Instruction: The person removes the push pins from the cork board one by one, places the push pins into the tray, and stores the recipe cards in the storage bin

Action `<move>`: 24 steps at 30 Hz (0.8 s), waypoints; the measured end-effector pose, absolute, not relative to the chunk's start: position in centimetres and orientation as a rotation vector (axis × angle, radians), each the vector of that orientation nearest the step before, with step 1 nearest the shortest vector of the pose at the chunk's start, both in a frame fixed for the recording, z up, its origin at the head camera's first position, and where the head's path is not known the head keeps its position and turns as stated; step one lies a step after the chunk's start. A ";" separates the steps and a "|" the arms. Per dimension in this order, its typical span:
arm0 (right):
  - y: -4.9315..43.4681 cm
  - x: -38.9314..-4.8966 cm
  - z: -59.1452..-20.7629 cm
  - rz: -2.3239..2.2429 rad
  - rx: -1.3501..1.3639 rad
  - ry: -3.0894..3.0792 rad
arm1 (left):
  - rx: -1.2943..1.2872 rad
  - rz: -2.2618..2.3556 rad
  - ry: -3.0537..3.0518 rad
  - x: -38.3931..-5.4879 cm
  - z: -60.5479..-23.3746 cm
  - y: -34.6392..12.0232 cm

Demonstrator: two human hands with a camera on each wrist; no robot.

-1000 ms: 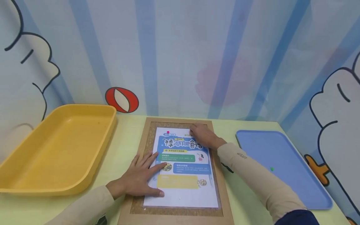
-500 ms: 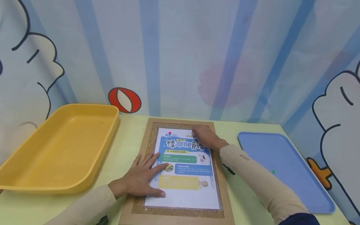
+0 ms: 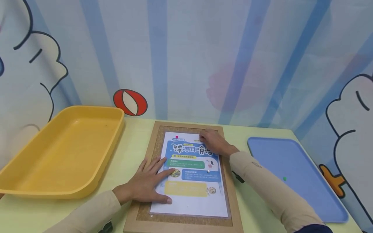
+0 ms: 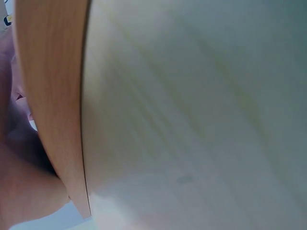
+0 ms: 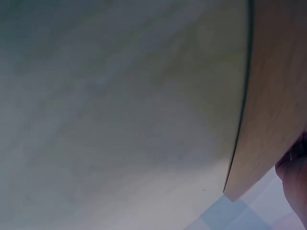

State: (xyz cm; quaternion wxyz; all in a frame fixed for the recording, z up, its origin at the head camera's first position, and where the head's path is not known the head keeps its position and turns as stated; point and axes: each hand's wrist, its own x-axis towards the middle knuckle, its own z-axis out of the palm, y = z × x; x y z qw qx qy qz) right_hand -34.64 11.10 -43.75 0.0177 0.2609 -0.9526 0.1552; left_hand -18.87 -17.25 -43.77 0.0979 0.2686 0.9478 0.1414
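A printed sheet (image 3: 186, 205) with blue, green and yellow blocks lies on a wood-framed cork board (image 3: 158, 137). My left hand (image 3: 145, 184) rests with spread fingers over the sheet's left edge. At the sheet's top right corner is my right hand (image 3: 212, 141), fingers bent down; I cannot tell what is under its fingertips. A pink pushpin (image 3: 176, 137) sits at the top left corner of the sheet. On the sheet's right half shows a small grey dot (image 3: 208, 171). In the wrist views, only parts of the hands show beyond the board's wooden edge (image 4: 53, 86).
A yellow tray (image 3: 112, 145) stands to the left of the board. To the right lies a blue tray (image 3: 268, 152) bearing a small green piece (image 3: 284, 178). Behind the pale yellow table (image 3: 137, 136) rises a striped, cartoon-printed backdrop (image 3: 186, 64).
The head view has shifted slightly, so the scene sits a little further right. Both hands keep their places on the board. The small grey dot now shows on the sheet.
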 end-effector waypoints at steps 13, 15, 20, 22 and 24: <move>12.2 -33.6 -43.4 0.662 0.847 -2.921 | 0.790 0.424 2.801 -18.8 -43.7 -17.2; 12.6 -33.2 -43.3 0.718 0.861 -2.918 | 0.791 0.424 2.801 -18.9 -43.7 -17.3; 13.6 -31.7 -43.0 0.890 0.921 -2.916 | 0.782 0.421 2.798 -18.9 -43.8 -17.2; 14.0 -30.9 -42.9 0.928 0.968 -2.906 | 0.778 0.417 2.800 -19.0 -43.8 -17.2; 14.4 -30.1 -42.9 0.948 1.031 -2.896 | 0.779 0.418 2.800 -18.9 -43.7 -17.2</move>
